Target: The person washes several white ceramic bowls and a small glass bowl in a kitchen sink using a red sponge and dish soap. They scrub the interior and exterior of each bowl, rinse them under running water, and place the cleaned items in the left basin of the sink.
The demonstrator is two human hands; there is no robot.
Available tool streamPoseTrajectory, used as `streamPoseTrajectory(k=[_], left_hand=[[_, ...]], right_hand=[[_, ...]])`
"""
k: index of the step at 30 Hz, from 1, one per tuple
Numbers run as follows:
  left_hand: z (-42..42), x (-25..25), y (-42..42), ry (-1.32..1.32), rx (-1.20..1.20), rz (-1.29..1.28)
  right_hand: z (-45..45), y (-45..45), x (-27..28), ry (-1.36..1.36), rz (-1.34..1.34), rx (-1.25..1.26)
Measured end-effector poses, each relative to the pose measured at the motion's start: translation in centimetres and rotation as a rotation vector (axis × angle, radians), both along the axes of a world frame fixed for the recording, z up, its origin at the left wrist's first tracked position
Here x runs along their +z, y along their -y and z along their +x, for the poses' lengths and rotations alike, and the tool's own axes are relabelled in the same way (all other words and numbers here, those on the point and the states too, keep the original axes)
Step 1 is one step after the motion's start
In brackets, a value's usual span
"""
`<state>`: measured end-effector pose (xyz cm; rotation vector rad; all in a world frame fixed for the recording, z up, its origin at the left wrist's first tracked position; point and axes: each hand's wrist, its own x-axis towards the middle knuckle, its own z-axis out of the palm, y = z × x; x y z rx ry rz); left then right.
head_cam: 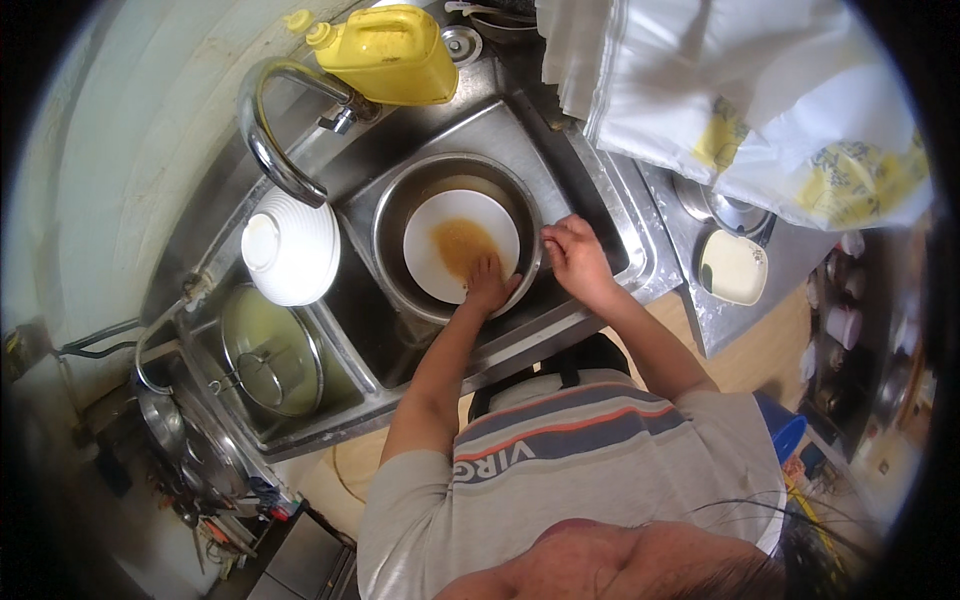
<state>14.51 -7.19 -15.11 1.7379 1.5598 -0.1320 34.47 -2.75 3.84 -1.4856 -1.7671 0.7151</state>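
A steel basin (381,259) stands in the right sink compartment. Within it sits a round white dish (426,259) with brownish liquid in its middle. My left hand (489,286) reaches into the basin, fingertips down at the dish's near edge; whether they grip anything cannot be told. At the basin's right rim is my right hand (574,251), fingers curled close to the metal; its fingertips are partly hidden. White ribbed bowls (300,247), turned upside down, rest over the sink divider under the curved faucet (262,135).
A yellow plastic jug (394,56) stands behind the faucet. The left sink compartment holds a round vessel (321,367) of cloudy greenish liquid with a strainer (261,375). White plastic bags (660,97) hang at upper right, above a side counter with a squarish cream dish (733,266).
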Motion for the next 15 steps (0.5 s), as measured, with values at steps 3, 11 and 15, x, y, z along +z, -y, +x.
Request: streamPoseTrajectory(k=[3, 11, 15], left_hand=[[0.1, 2.0, -0.9, -0.163, -0.181, 0.120], [-0.5, 1.2, -0.9, -0.320, -0.338, 0.195], [-2.3, 5.7, -1.7, -0.102, -0.359, 0.122]], right_hand=[[-0.3, 0.0, 0.4, -0.009, 0.005, -0.001], [0.3, 0.3, 0.1, 0.023, -0.009, -0.001], [0.4, 0.3, 0.0, 0.009, -0.002, -0.037]])
